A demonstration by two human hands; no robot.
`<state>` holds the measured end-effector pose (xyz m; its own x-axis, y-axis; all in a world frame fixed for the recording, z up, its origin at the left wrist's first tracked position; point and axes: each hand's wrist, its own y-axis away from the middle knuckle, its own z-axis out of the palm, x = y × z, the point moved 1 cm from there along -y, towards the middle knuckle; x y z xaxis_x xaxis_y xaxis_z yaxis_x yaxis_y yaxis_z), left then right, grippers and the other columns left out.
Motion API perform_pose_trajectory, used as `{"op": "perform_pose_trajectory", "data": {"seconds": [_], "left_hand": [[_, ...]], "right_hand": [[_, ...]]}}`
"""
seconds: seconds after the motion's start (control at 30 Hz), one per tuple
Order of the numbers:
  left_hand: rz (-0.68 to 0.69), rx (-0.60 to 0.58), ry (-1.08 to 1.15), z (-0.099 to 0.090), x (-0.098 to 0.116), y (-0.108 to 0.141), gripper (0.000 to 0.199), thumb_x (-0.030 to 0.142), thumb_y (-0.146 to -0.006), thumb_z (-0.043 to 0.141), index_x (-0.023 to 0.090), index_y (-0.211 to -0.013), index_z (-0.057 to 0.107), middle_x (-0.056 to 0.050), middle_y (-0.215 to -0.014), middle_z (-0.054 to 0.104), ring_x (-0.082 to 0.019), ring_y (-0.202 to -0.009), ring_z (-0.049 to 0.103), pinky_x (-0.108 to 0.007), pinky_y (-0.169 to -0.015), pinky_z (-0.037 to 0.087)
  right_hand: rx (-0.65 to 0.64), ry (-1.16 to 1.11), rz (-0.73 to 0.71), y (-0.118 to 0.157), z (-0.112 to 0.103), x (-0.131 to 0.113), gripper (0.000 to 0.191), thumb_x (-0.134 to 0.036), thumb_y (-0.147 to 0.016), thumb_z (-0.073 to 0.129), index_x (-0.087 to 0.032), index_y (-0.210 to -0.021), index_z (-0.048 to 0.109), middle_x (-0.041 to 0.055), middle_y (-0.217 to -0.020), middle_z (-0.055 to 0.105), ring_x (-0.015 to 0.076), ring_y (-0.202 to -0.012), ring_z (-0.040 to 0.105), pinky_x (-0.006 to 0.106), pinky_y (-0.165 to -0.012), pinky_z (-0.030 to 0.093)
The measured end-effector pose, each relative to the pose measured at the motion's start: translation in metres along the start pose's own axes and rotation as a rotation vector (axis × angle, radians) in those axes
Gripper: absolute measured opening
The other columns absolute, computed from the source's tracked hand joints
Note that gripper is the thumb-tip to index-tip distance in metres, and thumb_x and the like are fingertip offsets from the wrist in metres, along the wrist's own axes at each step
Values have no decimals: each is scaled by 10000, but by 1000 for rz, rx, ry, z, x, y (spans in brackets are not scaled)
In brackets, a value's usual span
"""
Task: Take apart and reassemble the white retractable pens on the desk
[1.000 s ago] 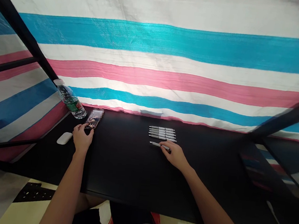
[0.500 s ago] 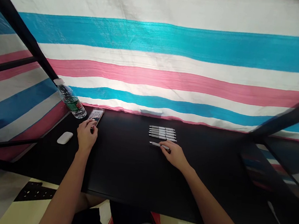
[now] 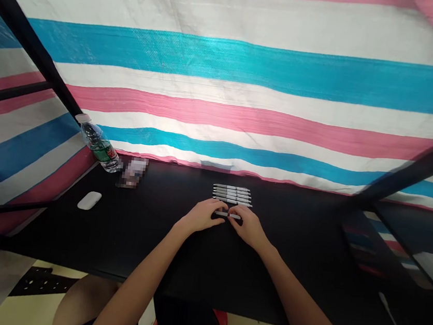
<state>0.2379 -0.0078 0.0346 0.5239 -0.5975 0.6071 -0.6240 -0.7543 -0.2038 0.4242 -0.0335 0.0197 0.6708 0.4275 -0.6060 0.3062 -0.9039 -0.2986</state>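
Observation:
One white pen (image 3: 234, 216) lies crosswise between my two hands, just in front of a row of pens. My left hand (image 3: 201, 216) has thumb and fingers closed around its left end. At the other end, my right hand (image 3: 250, 227) pinches the pen between thumb and fingertips. The row of several white-and-grey pens (image 3: 232, 195) lies on the black table (image 3: 174, 262), side by side and roughly parallel, close beyond my fingertips.
Far left stands a clear water bottle (image 3: 102, 150) with a green label, beside a blurred flat item (image 3: 134, 171). A white rounded case (image 3: 89, 200) lies nearer. A white cable (image 3: 394, 321) runs along the right. Striped sheeting (image 3: 247, 98) hangs behind the table.
My left hand has left the flat item at the far left and moved right to the pen. My right hand stays on the pen, which is now held at both ends.

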Motion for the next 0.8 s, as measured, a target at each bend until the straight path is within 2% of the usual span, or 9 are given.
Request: {"op": "perform_pose_trajectory", "data": {"seconds": [0.07,0.13,0.3,0.4,0.53,0.67,0.8], "left_hand": [[-14,29,50,7,0,-6,138,215,-821,580,209,-951,626,-22,-885,632,-164,-794,582,-277,-725,466],[-24,90,96,12,-2,-6,92,220,-855,540,193,-891,620,-29,-875,634,-161,-794,578,-278,-736,463],[-79,154,23,16,-9,3,268,308,-933,435,183,-827,647,-46,-810,655,-177,-791,579,-318,-785,451],[-91,164,1,13,-11,6,264,316,-934,440,194,-874,666,-43,-859,685,-175,-799,593,-326,-806,445],[-64,180,24,9,-8,8,222,346,-878,560,227,-1041,651,-37,-1004,684,-191,-909,601,-324,-843,442],[-32,173,-16,6,-7,8,156,302,-882,562,225,-977,659,-26,-943,681,-189,-889,591,-324,-822,429],[-41,224,-54,4,-12,8,161,310,-900,539,216,-930,666,-32,-905,674,-193,-880,574,-340,-834,418]], "right_hand": [[14,4,10,0,0,2,78,-201,-838,522,-224,-855,595,40,-892,658,197,-853,606,320,-762,474],[18,15,17,-1,0,4,90,-198,-842,521,-225,-871,601,38,-892,668,194,-832,608,331,-776,473],[-10,42,-11,-2,-2,4,138,-211,-867,509,-225,-923,635,43,-919,694,191,-810,630,352,-805,472],[-13,30,-22,-1,-3,3,178,-227,-884,493,-228,-947,659,49,-902,690,194,-809,632,347,-793,487],[-10,1,-21,1,-3,3,223,-240,-895,475,-231,-959,689,54,-856,669,189,-767,624,319,-719,503],[-1,2,-16,1,-2,4,218,-246,-887,488,-222,-955,694,55,-863,668,186,-758,629,312,-705,508],[17,54,0,-1,-9,11,188,-261,-871,511,-228,-891,695,57,-887,681,207,-829,641,330,-757,506]]}}
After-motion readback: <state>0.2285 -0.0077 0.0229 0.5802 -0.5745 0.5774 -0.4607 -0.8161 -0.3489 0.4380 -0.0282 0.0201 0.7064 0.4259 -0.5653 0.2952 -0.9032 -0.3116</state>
